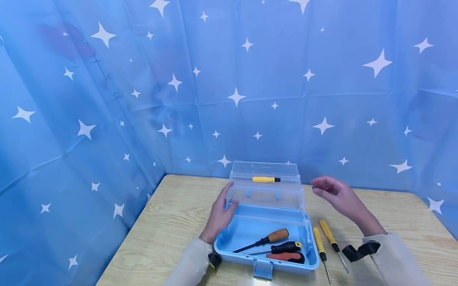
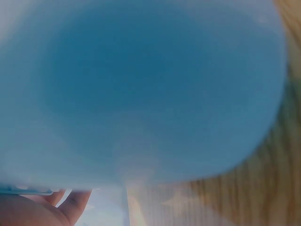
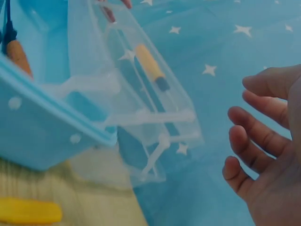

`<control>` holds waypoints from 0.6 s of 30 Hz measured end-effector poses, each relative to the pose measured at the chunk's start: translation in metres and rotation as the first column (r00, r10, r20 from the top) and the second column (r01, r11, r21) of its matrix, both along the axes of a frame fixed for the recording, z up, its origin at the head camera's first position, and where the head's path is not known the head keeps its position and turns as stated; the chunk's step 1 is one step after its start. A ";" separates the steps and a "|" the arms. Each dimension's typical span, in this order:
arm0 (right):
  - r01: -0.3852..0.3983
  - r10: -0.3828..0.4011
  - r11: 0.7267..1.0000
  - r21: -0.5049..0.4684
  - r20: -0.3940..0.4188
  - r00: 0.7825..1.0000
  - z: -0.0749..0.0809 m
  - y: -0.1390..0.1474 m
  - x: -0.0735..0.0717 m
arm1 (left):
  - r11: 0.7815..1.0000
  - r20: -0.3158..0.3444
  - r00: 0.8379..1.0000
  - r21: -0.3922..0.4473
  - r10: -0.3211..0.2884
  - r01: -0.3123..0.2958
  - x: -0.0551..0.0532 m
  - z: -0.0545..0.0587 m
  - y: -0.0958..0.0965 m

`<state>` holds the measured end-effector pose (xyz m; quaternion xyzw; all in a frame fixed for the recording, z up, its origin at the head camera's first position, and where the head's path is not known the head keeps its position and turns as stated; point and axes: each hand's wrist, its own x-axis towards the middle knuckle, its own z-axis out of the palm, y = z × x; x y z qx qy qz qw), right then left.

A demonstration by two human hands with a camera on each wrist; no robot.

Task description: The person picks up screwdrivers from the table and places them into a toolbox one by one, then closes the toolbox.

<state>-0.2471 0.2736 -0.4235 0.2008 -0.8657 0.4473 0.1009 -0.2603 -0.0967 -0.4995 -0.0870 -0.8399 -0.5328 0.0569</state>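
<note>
A light-blue toolbox [image 1: 229,254] stands open on the table, holding a screwdriver with a wooden handle [image 1: 278,235], a black-and-yellow-handled screwdriver [image 1: 286,248] and a red-and-black-handled tool [image 1: 284,256]. Behind the box, its raised translucent tray [image 1: 264,196] carries a yellow-handled screwdriver [image 1: 264,179]. My left hand [image 1: 219,212] holds the tray's left edge between thumb and fingers. To the right of the tray, my right hand [image 1: 334,194] hovers with loosely bent fingers and nothing in them. The box wall [image 2: 141,94] fills most of the left wrist view.
Two yellow-handled screwdrivers [image 1: 318,240] [image 1: 327,232] lie on the wooden table [image 1: 150,238], right of the box. A front latch [image 1: 262,269] hangs down. Behind the table hangs a blue curtain [image 1: 200,119] with white stars.
</note>
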 end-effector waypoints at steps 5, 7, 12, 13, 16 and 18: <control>0.034 -0.034 0.999 0.010 0.004 0.999 -0.010 0.009 0.006 | 1.000 0.002 1.000 0.001 0.001 -0.001 0.000 0.000 0.000; 0.043 -0.043 0.999 0.015 0.010 0.999 -0.014 0.012 0.008 | 1.000 0.003 1.000 0.000 0.002 -0.002 0.000 0.000 0.001; 0.066 -0.067 0.998 0.022 0.045 0.997 -0.024 0.020 0.011 | 1.000 -0.002 1.000 -0.006 0.004 -0.004 -0.001 0.000 0.001; 0.069 -0.070 0.997 0.018 0.054 0.996 -0.026 0.022 0.011 | 1.000 -0.002 1.000 -0.006 0.003 -0.003 -0.001 0.001 0.001; 0.079 -0.079 0.997 0.011 0.077 0.994 -0.032 0.026 0.013 | 1.000 0.000 1.000 -0.002 0.001 -0.001 -0.001 0.001 0.000; 0.088 -0.089 0.996 0.011 0.094 0.992 -0.036 0.029 0.015 | 1.000 -0.001 1.000 -0.001 -0.001 0.001 0.000 0.001 0.000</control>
